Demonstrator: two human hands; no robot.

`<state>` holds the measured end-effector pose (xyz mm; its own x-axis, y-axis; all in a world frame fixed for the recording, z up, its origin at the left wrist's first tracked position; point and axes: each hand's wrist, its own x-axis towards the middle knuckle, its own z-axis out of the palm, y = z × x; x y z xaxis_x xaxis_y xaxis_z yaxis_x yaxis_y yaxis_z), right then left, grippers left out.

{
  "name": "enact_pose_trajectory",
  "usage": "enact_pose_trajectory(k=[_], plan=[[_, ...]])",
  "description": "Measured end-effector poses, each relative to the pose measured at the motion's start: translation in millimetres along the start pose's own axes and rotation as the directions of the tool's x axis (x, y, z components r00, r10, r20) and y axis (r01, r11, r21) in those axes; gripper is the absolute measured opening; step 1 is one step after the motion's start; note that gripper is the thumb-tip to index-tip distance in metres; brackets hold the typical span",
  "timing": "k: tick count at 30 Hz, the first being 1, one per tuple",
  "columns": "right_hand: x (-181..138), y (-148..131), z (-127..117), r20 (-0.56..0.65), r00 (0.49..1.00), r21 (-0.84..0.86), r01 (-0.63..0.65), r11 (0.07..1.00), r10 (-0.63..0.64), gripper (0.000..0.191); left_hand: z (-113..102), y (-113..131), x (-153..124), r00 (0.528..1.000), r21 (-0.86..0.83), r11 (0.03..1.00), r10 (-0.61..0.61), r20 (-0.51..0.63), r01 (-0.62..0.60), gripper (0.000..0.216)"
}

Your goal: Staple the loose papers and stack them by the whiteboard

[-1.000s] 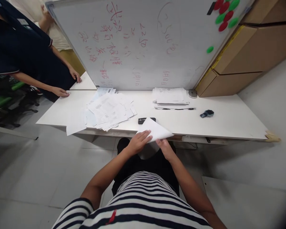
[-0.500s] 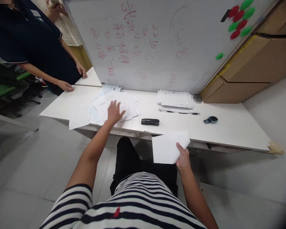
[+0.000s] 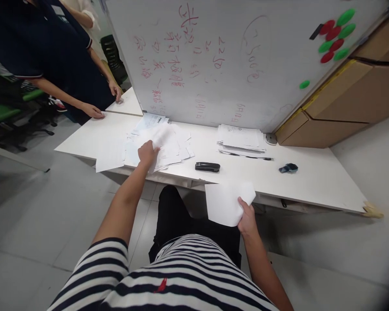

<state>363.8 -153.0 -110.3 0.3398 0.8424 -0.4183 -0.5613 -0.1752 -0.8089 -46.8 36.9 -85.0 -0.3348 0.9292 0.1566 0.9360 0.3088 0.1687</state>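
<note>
My left hand (image 3: pixel 147 153) is closed on the edge of a paper sheet (image 3: pixel 162 137), which lifts and bends above the spread papers (image 3: pixel 175 151) on the white desk. The far side of that sheet blends into the pile. Over the desk's front edge, my right hand (image 3: pixel 247 217) pinches white paper (image 3: pixel 225 205) between thumb and fingers; whether it is one sheet or more I cannot tell. A black stapler (image 3: pixel 207 166) lies on the desk between my hands.
A paper stack (image 3: pixel 240 137) lies against the whiteboard (image 3: pixel 194 65), with a dark pen-like strip before it. Farther right are a dark blue object (image 3: pixel 288 168) and cardboard boxes (image 3: pixel 320 131). A co-worker's hands (image 3: pixel 94 111) rest at the desk's left end.
My left hand has gone from spread fingers over the papers to gripping a sheet, which has lifted. My right hand keeps its paper. The view has shifted slightly.
</note>
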Motion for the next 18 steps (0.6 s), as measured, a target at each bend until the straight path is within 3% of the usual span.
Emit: enact_pose_trajectory(k=[4,9,11,13,15,16,18], plan=[[-1,-7,3,0.024,0.999,-0.037,0.026,0.999,-0.026,0.045,-11,0,-7,0.997,0.082,0.995,0.067,-0.025,-0.065,0.045],[14,-14,1,0.01,0.992,-0.018,0.125,0.992,-0.124,0.043,-33,3,-13,0.999,0.111,0.993,0.049,-0.004,-0.049,0.04],[25,-12,0,-0.037,0.987,0.0,0.159,0.987,-0.159,0.043,-45,17,-22,0.995,0.085,0.993,0.084,-0.062,-0.078,0.04],[36,-6,-2,-0.129,0.976,0.013,0.176,0.984,-0.173,0.044,-57,44,-42,0.967,0.037,0.979,0.203,-0.157,-0.199,0.04],[47,1,-6,-0.231,0.96,0.034,0.169,0.985,-0.156,0.045,-65,79,-76,0.887,-0.007,0.911,0.4,-0.231,-0.412,0.038],[52,4,-7,-0.265,0.953,0.046,0.166,0.985,-0.148,0.045,-66,98,-96,0.822,-0.021,0.845,0.515,-0.243,-0.535,0.035],[58,11,-10,-0.217,0.962,0.053,0.18,0.982,-0.165,0.045,-62,135,-139,0.619,-0.031,0.632,0.747,-0.242,-0.775,0.028]])
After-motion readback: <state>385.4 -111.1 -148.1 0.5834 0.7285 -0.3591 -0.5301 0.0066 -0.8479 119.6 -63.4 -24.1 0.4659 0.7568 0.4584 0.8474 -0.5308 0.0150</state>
